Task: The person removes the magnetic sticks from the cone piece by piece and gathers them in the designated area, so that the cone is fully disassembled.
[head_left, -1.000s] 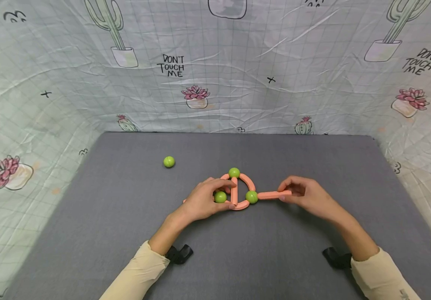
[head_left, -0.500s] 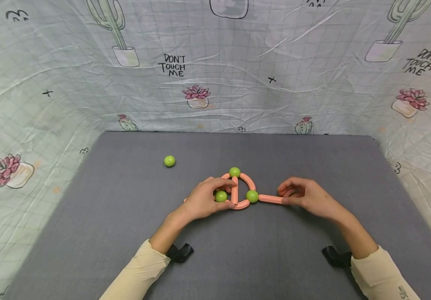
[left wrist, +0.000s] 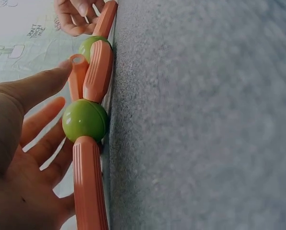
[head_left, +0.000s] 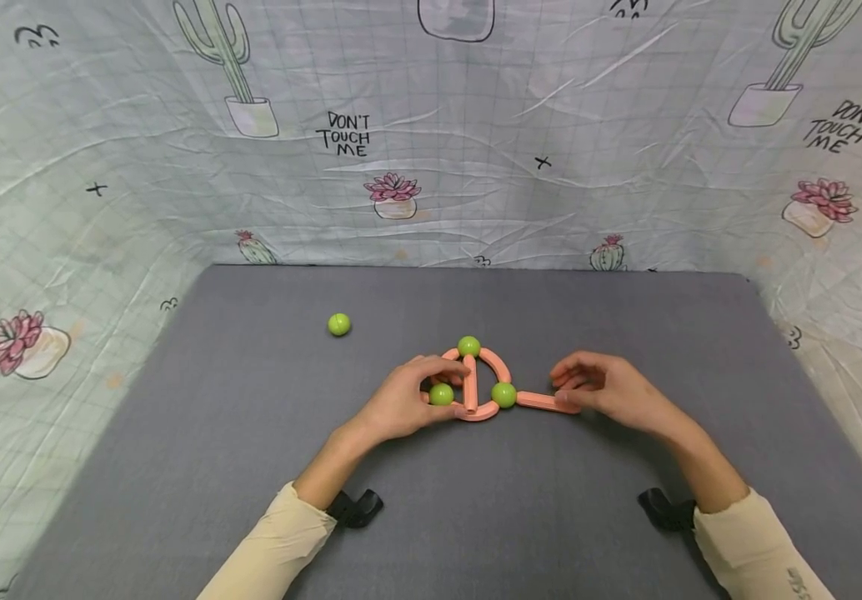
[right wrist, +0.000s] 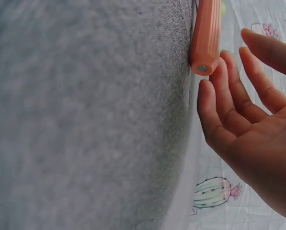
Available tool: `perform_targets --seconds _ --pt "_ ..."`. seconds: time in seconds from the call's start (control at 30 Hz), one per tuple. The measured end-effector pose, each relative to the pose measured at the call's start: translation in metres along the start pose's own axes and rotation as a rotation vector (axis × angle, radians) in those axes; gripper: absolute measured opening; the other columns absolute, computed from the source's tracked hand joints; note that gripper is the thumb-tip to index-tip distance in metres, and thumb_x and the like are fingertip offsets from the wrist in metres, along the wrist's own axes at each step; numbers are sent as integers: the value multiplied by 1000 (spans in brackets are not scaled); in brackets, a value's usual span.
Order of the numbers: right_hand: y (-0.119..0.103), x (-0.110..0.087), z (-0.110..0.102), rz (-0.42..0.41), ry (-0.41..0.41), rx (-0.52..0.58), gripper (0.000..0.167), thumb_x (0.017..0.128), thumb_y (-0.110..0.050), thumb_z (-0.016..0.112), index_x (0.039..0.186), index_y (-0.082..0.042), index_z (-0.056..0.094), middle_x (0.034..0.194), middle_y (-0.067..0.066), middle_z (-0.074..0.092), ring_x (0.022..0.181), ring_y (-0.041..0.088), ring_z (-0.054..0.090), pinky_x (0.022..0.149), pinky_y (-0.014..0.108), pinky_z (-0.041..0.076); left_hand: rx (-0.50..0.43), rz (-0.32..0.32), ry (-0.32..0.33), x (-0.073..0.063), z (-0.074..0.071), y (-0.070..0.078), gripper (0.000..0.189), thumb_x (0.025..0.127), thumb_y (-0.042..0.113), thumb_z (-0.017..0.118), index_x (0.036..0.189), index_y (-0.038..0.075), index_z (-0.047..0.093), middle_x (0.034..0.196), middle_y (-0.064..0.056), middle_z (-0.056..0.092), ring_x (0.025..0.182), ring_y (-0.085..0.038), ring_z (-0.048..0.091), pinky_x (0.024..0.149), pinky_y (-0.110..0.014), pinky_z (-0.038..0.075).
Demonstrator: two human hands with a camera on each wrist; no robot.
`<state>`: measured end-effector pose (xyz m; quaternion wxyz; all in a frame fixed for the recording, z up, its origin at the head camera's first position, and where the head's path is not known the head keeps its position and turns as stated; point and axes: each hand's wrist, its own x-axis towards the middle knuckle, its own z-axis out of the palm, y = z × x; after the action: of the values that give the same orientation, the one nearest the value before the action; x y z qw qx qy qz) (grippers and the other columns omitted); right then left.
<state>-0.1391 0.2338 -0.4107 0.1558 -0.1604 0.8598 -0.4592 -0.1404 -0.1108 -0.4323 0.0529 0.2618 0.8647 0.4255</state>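
Note:
Curved orange building rods (head_left: 495, 363) and green balls (head_left: 503, 395) form a ring lying on the grey table. A straight orange rod (head_left: 470, 385) runs across the ring from the back ball (head_left: 468, 347), and its near end is raised in the left wrist view. My left hand (head_left: 397, 402) pinches this rod, thumb at the near end. Another straight rod (left wrist: 89, 187) extends left from the left ball (left wrist: 85, 120), partly under that hand. On the right, a straight rod (head_left: 538, 401) joins the right ball. My right hand (head_left: 611, 390) has relaxed fingers around its outer end (right wrist: 205, 62).
One loose green ball (head_left: 338, 324) lies on the grey table (head_left: 431, 517), behind and left of the ring. A printed cloth (head_left: 431, 150) hangs behind the table and along both sides. Black camera mounts (head_left: 356, 508) sit at both wrists.
The right rod's outer end, earlier held raised by my right hand, has come down toward the table. The right fingers have loosened from it. My left hand stays in place.

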Motion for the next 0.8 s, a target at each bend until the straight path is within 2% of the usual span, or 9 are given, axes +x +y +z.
perform_targets --seconds 0.27,0.6,0.8 --pt "-11 10 9 -19 36 -4 32 97 -25 77 122 -6 71 117 11 74 103 15 70 84 25 57 -30 30 57 -6 -12 -4 48 80 19 92 124 9 73 112 -8 73 112 -26 64 105 -48 51" --pt "-27 32 32 -94 22 23 24 98 -18 75 119 -7 72 112 9 74 100 19 71 88 30 59 -48 -74 49 -15 -18 -5 46 85 23 89 127 15 73 119 -5 71 113 -25 66 102 -47 52" --pt "-36 43 41 -121 55 16 19 99 -14 73 117 -7 73 107 9 74 99 20 70 91 36 58 -64 -79 50 -15 -14 -1 45 85 19 88 127 11 73 116 -5 72 111 -23 67 101 -45 54"
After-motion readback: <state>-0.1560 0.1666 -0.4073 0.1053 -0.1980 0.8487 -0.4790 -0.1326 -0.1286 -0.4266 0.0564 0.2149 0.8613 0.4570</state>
